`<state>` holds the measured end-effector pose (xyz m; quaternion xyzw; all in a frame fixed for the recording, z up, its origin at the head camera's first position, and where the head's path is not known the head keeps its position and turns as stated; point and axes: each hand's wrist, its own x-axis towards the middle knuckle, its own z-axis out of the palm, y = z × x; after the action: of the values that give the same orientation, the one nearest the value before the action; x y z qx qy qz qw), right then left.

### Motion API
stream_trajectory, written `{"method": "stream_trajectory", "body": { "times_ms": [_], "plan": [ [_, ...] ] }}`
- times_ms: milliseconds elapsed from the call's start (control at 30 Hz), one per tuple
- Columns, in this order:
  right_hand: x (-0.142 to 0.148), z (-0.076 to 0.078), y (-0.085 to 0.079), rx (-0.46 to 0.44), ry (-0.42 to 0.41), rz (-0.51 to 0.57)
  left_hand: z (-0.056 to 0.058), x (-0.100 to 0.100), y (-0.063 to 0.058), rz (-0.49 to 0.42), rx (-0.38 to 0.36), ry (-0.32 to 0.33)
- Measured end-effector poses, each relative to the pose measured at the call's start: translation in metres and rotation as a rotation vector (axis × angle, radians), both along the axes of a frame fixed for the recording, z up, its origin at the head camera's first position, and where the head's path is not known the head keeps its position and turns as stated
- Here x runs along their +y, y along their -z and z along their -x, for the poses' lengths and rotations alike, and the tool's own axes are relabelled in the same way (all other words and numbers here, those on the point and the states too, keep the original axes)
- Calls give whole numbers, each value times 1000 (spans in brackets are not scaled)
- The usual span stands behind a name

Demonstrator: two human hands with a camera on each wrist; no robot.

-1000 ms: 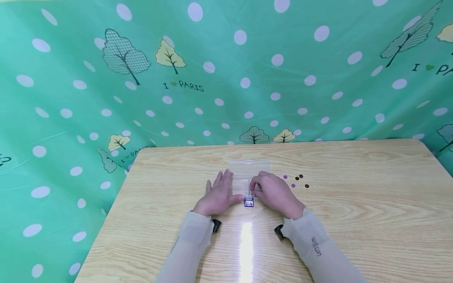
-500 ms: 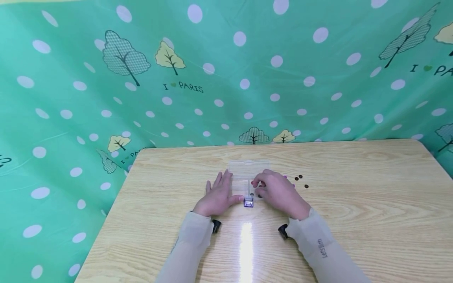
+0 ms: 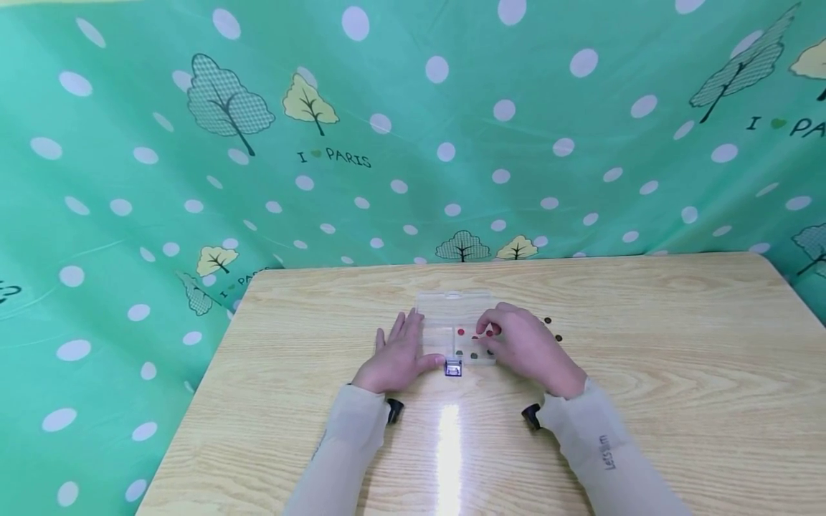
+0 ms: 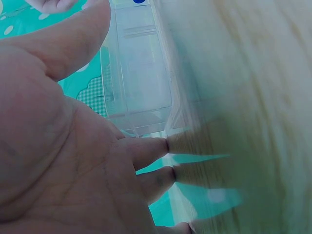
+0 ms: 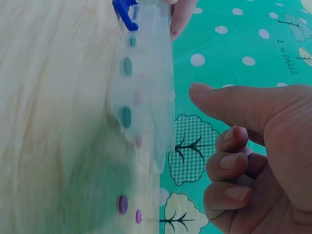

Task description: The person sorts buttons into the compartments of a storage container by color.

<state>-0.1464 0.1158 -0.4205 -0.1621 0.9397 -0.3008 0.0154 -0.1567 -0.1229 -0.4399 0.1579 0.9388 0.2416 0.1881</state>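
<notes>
A clear plastic box (image 3: 439, 342) lies with its lid (image 3: 452, 308) folded back, and a blue latch (image 3: 454, 369) is at its near side. Its right compartment holds a row of red discs (image 3: 461, 332) and a row of green discs (image 3: 474, 355). My left hand (image 3: 395, 362) rests flat along the box's left side, fingers straight and thumb reaching toward the latch. Above the right end of the box is my right hand (image 3: 525, 347). In the right wrist view its thumb (image 5: 229, 102) is extended and the other fingers curl loosely, with nothing seen between them.
Two purple discs (image 5: 123, 204) lie on the table past the box's right end, covered by the right hand in the head view. Dark discs (image 3: 558, 337) sit farther right on the wooden table (image 3: 645, 387). A green dotted curtain (image 3: 413, 143) hangs behind.
My right hand has moved rightward across the right compartment, uncovering the red and green discs there. It now covers the purple discs. The left hand and box have stayed put.
</notes>
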Motion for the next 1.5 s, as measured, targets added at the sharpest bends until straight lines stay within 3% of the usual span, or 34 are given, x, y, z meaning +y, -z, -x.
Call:
{"method": "stream_trajectory", "body": {
  "times_ms": [467, 1067, 1500],
  "plan": [
    [35, -3, 4, -28, 72, 16, 3, 2, 1, -6, 1, 7],
    [68, -8, 11, -19, 93, 37, 2, 3, 1, -8, -11, 9],
    [89, -6, 13, -104, 107, 27, 0, 1, 1, 0, -20, 5]
  ]
}}
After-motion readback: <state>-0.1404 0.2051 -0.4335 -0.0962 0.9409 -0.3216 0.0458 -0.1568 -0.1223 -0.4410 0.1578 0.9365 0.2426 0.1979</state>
